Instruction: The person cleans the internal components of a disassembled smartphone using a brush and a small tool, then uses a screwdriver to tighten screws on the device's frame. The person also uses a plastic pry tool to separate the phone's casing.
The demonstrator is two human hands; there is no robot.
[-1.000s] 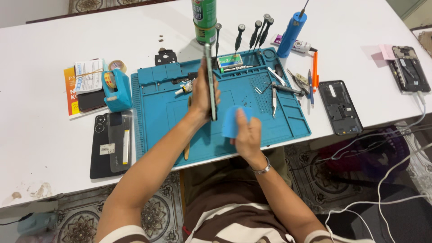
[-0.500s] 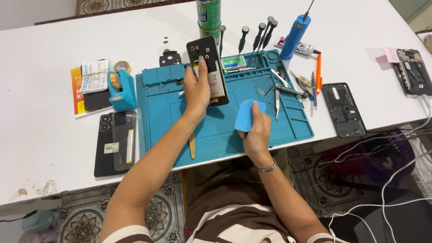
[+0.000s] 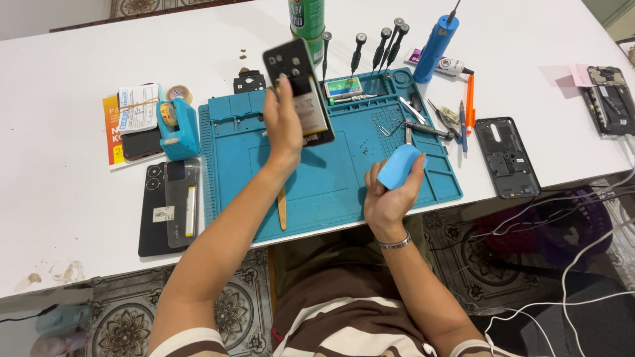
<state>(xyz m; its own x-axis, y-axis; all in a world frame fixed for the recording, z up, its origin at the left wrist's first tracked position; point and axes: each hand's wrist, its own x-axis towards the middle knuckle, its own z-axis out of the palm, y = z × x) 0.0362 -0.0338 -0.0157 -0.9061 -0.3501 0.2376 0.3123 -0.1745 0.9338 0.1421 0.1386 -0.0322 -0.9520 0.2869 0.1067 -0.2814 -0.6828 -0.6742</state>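
Observation:
My left hand [image 3: 284, 125] holds an opened black phone [image 3: 299, 89] above the blue repair mat [image 3: 331, 178], tilted so its inner side with the battery faces me. My right hand [image 3: 389, 192] is closed around a light blue cloth-like pad [image 3: 399, 166] over the mat's right part. A thin wooden-coloured pry stick [image 3: 282, 207] lies on the mat under my left forearm. Tweezers and small tools [image 3: 413, 125] lie on the mat's right side.
Screwdrivers [image 3: 370, 46] stand behind the mat beside a green can [image 3: 307, 20] and a blue tool [image 3: 436, 39]. A blue tape dispenser [image 3: 177, 125] and two black phones [image 3: 167, 205] lie left. A phone back cover [image 3: 506, 157] and another opened phone [image 3: 608, 100] lie right.
My left hand has turned the phone from edge-on to flat-facing and lifted it further from the mat. My right hand with the blue pad has shifted right and a little lower.

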